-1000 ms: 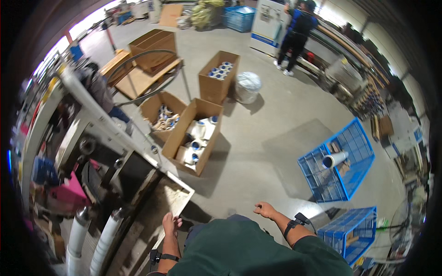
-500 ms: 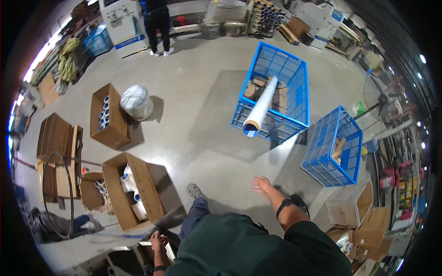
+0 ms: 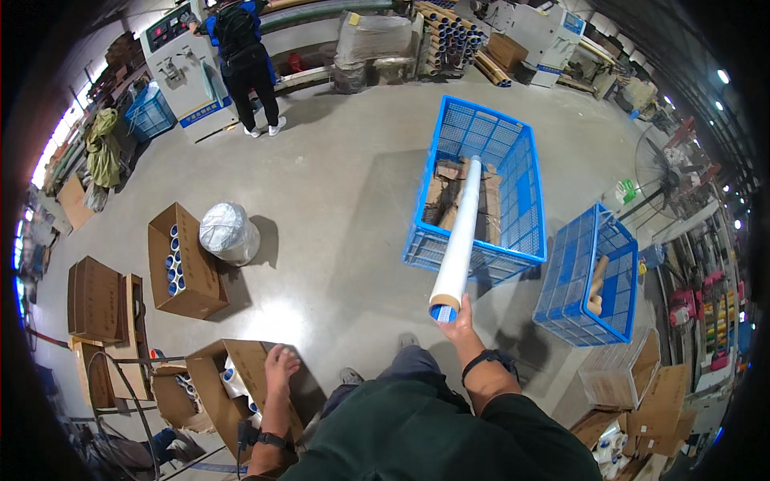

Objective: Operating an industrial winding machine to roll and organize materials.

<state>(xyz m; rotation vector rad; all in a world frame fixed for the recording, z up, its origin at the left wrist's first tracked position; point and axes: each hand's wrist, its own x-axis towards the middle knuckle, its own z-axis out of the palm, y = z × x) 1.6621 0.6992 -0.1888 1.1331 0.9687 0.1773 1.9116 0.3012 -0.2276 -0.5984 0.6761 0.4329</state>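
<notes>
A long white roll of plastic film [image 3: 457, 260] on a cardboard core slants out of a large blue crate [image 3: 501, 258], its open core end toward me. At that near end, my right hand [image 3: 457, 322] grips the roll from its right side and from below, with some fingers hidden. The roll's far end lies inside the crate above brown cardboard pieces [image 3: 491, 210]. My left hand [image 3: 281, 367] is open and holds nothing, its fingers slightly bent. Below it in view is an open carton [image 3: 277, 385] with white rolls [image 3: 233, 380].
Right of the large crate stands a smaller blue crate [image 3: 561, 309] holding brown tubes. A silver wrapped bundle [image 3: 230, 234] stands beside a carton of small rolls [image 3: 196, 276] at left. Another person [image 3: 245, 64] works at a white machine [image 3: 188, 84]. A standing fan [image 3: 662, 172] is far right.
My right hand has reached forward and taken hold of the roll, whose near end has come toward me. My left hand has risen and moved forward. The view has shifted.
</notes>
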